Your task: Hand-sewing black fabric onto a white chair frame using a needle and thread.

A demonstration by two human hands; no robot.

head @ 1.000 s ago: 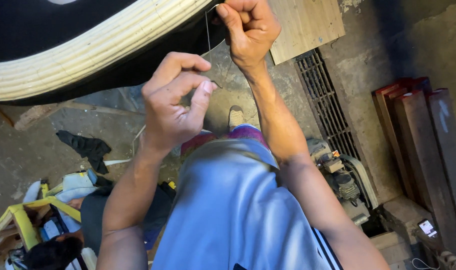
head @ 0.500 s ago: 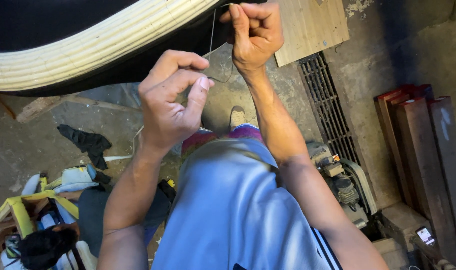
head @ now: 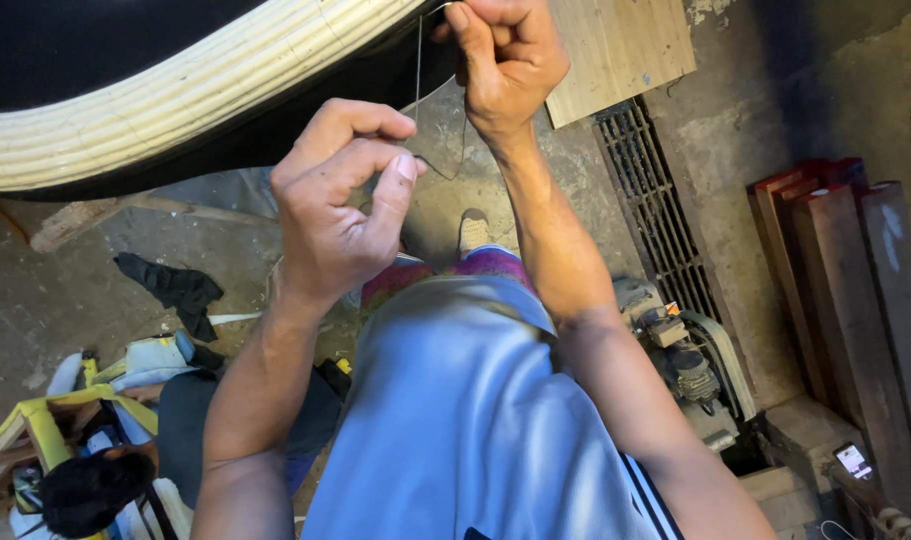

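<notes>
A large black cushion with a thick cream ribbed edge (head: 185, 100) fills the upper left. My right hand (head: 505, 60) is closed at its lower edge, pinching something thin there, likely a needle. A thin thread (head: 418, 70) runs down from that spot to my left hand (head: 340, 210), whose thumb and forefinger pinch its lower end. Both forearms reach up over my light blue shirt (head: 455, 420).
A metal floor grate (head: 655, 210) and a wooden board (head: 620, 50) lie on the concrete floor. Reddish wooden planks (head: 835, 270) lean at the right, with a small motor (head: 685, 360) beside them. Black cloth (head: 175, 285) and a yellow frame (head: 45, 430) lie at the left.
My right hand has moved up and slightly right along the cushion's edge. The left hand stays pinched on the thread, shifting only slightly.
</notes>
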